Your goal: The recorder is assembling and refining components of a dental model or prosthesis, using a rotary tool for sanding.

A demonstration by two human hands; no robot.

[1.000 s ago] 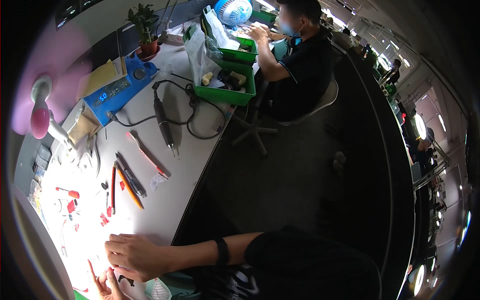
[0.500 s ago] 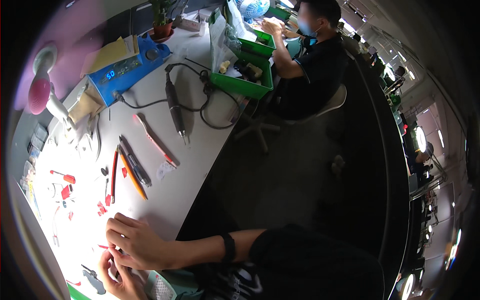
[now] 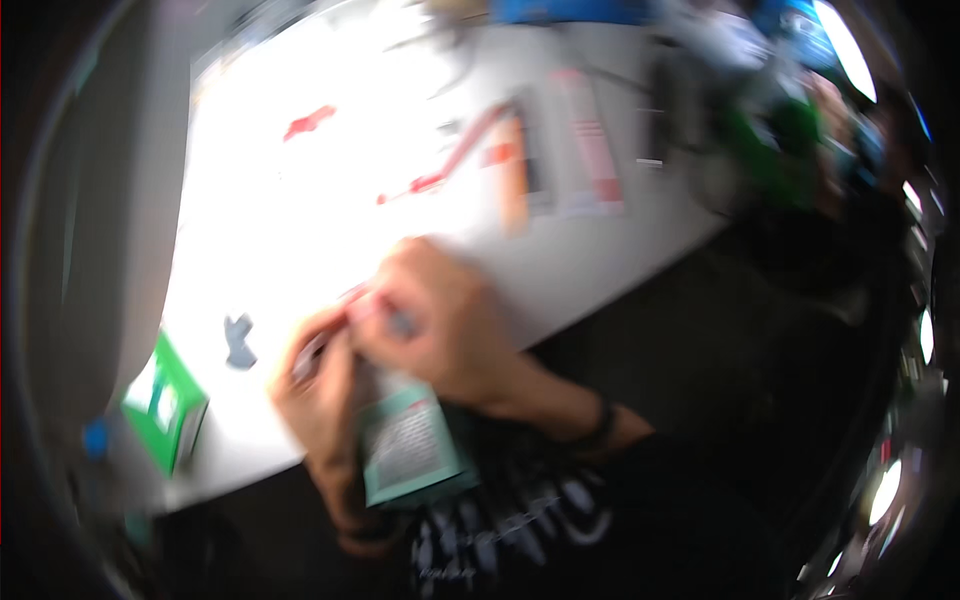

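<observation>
My left hand (image 3: 318,390) and my right hand (image 3: 435,315) meet at the fingertips over the table's near part. Both are closed in a pinch, and motion smears them. A small reddish bit (image 3: 355,293) shows where the fingertips come together; its kind is not clear. Something small and grey (image 3: 402,323) peeks out at my right hand's fingers. Just below the hands, close to my body, is a pale green container (image 3: 418,450) with a whitish speckled panel. A dark grey flat piece (image 3: 239,341) lies on the table left of my left hand.
Beyond my hands lie an orange pencil-like tool (image 3: 514,180), a pink-handled tool (image 3: 597,150) and red scraps (image 3: 309,122) on the white table (image 3: 270,240). A green box (image 3: 167,405) sits at the left front corner. Green bins (image 3: 775,135) blur at the far right.
My view has swung left and down, so the hands appear nearer the middle and the tools farther off. The green box at the left now shows more fully. My hands stay together.
</observation>
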